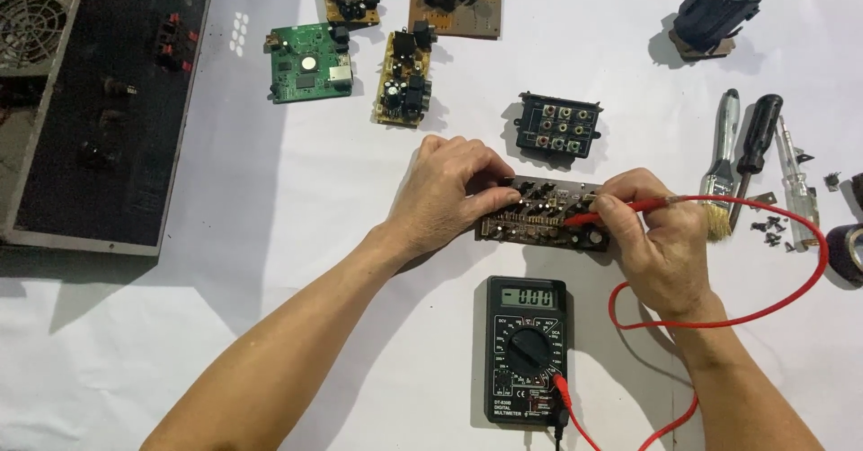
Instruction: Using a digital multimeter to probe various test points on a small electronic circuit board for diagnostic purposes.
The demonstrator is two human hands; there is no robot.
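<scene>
Where hands probe, white cloth-covered table (297, 208), parts-strewn.

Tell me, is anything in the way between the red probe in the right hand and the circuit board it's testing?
Nothing visible blocks it. The right hand holds the red probe, whose tip already rests on the dark circuit board. The left hand grips the board's left end, away from the tip. The multimeter lies nearer the person, clear of both.

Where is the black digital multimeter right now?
In the head view, the black digital multimeter lies bottom centre on the white table, between both forearms, below the brown circuit board.
</scene>
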